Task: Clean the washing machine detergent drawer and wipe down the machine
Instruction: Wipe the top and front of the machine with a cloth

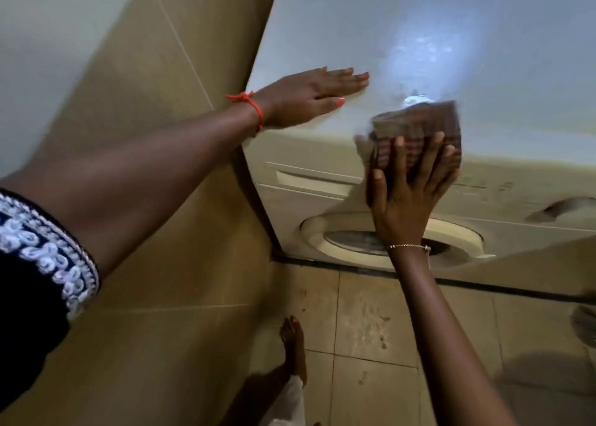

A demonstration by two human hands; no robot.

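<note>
A cream front-loading washing machine (483, 55) fills the upper right, seen from above. Its detergent drawer (316, 180) sits closed at the front's upper left, above the round door (351, 242). My left hand (306, 96) lies flat with straight fingers on the top's left front corner. My right hand (409, 187) presses a brown checked cloth (419, 125) against the top's front edge, fingers spread straight over it. The cloth is blurred. A wet, shiny patch shows on the top just behind the cloth.
A beige tiled wall (161, 135) runs close along the machine's left side. The tiled floor (371, 329) below is dirty and marked. My bare foot (293, 338) stands in front of the machine. A recessed handle (564, 206) shows at the front's right.
</note>
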